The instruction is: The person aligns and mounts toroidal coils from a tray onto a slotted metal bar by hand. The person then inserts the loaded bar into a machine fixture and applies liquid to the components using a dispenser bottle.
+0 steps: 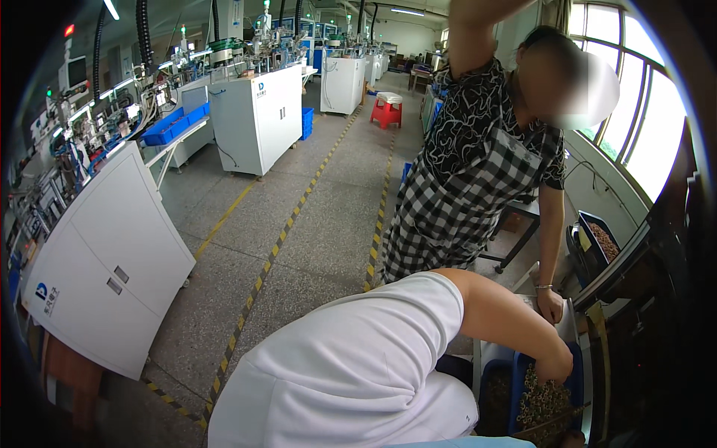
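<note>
My left arm, in a white short sleeve [358,343], stretches across the lower middle to the right. My left hand [554,366] reaches down into a blue bin [515,388] and touches a heap of small brass-coloured metal parts [545,407]. Its fingers are hidden among the parts and the bin wall. A thin dark strip [553,424] crosses the near end of the heap. At the lower edge, a small dim patch [572,440] may be my right hand; no fingers show there. Beside this bin, to the left, stands another dark blue bin [493,396].
A co-worker in a checked apron [448,216] stands just beyond, one arm raised, the other hand [550,306] on the bench edge near the bin. White machine cabinets [258,119] line the left. A red stool [386,112] stands in the taped aisle. Windows are at right.
</note>
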`<state>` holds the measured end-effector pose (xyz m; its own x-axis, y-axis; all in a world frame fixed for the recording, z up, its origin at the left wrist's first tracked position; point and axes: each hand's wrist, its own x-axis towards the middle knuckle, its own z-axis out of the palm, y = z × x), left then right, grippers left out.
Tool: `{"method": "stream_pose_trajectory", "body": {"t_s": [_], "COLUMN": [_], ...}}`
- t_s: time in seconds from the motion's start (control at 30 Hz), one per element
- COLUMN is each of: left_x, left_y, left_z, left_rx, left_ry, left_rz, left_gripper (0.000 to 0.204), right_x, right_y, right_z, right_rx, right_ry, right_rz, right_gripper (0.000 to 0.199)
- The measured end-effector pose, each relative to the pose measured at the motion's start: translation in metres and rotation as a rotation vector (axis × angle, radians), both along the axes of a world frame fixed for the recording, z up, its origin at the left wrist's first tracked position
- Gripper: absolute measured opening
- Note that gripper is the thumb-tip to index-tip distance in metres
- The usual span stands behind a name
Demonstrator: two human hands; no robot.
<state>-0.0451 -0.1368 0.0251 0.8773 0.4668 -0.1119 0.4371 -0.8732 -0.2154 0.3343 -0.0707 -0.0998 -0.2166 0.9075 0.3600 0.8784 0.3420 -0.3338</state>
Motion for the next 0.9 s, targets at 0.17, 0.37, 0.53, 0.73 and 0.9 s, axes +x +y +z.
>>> {"method": "stream_pose_trajectory", "body": {"t_s": [0.17, 0.37, 0.53, 0.73, 0.9], "left_x": [-0.011, -0.016, -0.035, -0.020, -0.033], "left_y": [0.007, 0.015, 0.019, 0.029, 0.009], "left_z": [-0.017, -0.022, -0.028, -0.016, -0.009], "left_rx": [-0.071, -0.088, -0.122, -0.083, -0.148], "left_ry": [-0.005, 0.024, 0.061, 0.090, 0.031], "left_rz": [0.039, 0.034, 0.117, 0.066, 0.119], "left_gripper": [0.046, 0.045, 0.045, 0.045, 0.046], "right_x": [-0.018, -0.042, -0.067, 0.006, -0.020], "right_y": [0.024, -0.009, 0.007, 0.043, 0.033], "right_z": [-0.002, 0.034, 0.038, 0.001, 0.008], "right_rx": [-0.181, -0.167, -0.244, -0.101, -0.121], "right_ry": [-0.250, -0.238, -0.174, -0.266, -0.246], "right_rz": [-0.284, -0.414, -0.385, -0.364, -0.307], "right_gripper": [0.025, 0.026, 0.035, 0.041, 0.041]}}
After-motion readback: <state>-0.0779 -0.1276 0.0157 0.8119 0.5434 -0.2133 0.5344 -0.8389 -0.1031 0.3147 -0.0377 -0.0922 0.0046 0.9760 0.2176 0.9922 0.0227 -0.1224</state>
